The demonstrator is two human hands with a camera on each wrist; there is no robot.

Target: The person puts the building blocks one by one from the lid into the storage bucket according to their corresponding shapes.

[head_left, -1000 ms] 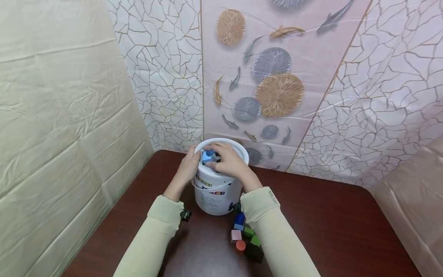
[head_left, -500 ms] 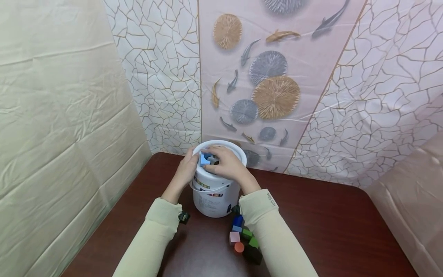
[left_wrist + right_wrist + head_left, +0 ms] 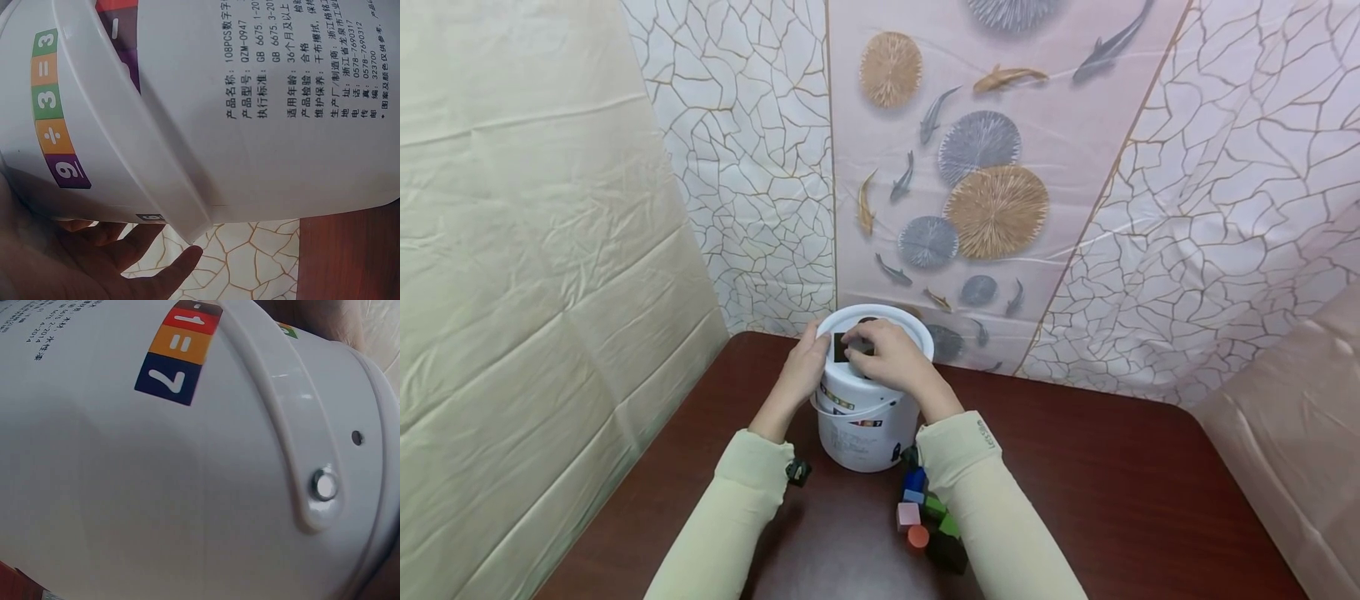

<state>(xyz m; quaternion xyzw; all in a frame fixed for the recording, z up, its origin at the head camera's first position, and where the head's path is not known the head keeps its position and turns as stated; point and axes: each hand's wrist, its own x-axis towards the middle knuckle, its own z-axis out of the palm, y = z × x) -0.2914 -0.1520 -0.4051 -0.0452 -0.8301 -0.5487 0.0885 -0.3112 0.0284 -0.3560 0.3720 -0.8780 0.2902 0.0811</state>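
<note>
A white bucket with a lid stands upright on the dark red table. The lid has a dark square hole and a partly covered rounded one. My left hand grips the bucket's left side at the rim; in the left wrist view its fingers bend round the wall by the handle. Over the lid, my right hand has loosely bent fingers close beside the square hole, with no block visible between them. Printed number tiles show on the bucket's wall in the right wrist view.
Right of the bucket, partly behind the right sleeve, lie several blocks: a pink cube, an orange-red cylinder, blue and green ones, and a dark piece. A patterned cloth hangs behind the table.
The light-blue block in the lid's square hole has gone from sight, leaving the hole dark. My right fingers have drawn closer together; the left hand keeps its place at the rim.
</note>
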